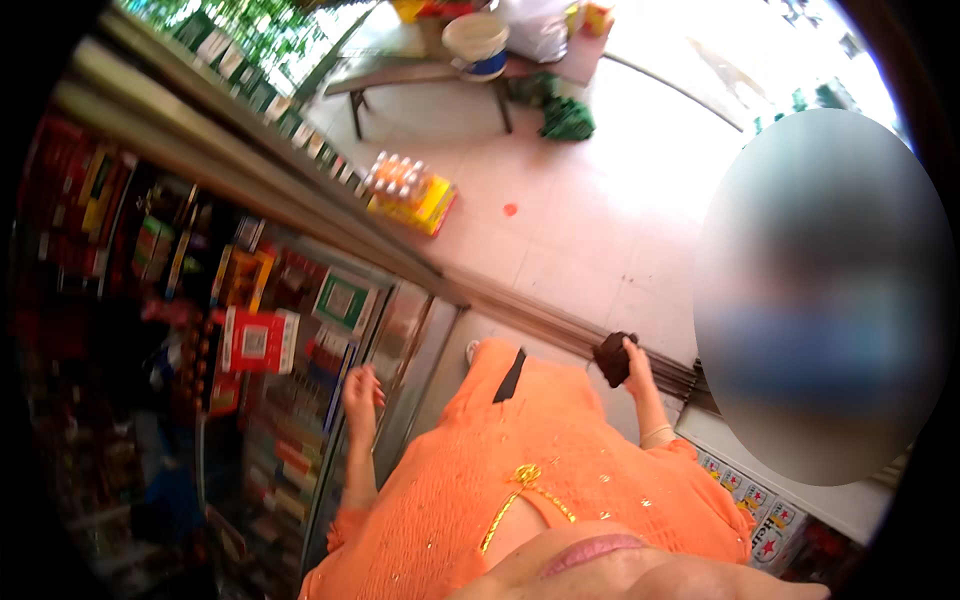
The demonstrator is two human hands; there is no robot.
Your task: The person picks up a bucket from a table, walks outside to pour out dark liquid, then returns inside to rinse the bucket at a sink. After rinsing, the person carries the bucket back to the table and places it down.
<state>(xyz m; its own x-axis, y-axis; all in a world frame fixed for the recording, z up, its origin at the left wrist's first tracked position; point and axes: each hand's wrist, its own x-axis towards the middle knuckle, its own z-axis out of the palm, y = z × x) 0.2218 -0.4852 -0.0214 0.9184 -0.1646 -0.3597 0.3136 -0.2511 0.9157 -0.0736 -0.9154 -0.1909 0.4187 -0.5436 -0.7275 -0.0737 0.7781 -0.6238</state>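
Observation:
My right hand (636, 370) is closed on a dark brown, soft-looking bundle (613, 360), out beside my orange top, near the sliding-door track. What kind of thing the bundle is, I cannot make out. On the other side my left hand (363, 392) hangs beside the glass counter (400, 330), its fingers loosely bent and apart. Nothing shows in it. Whether it touches the counter's edge, I cannot tell.
Shelves and display cases of packets line the left, with a red code card (258, 341) and a green code sign (342, 300). Past the door track (540, 320) stand packed orange bottles (398, 177), a wooden bench (420, 75) and a white bucket (476, 45). Printed cartons (750, 500) stand at right.

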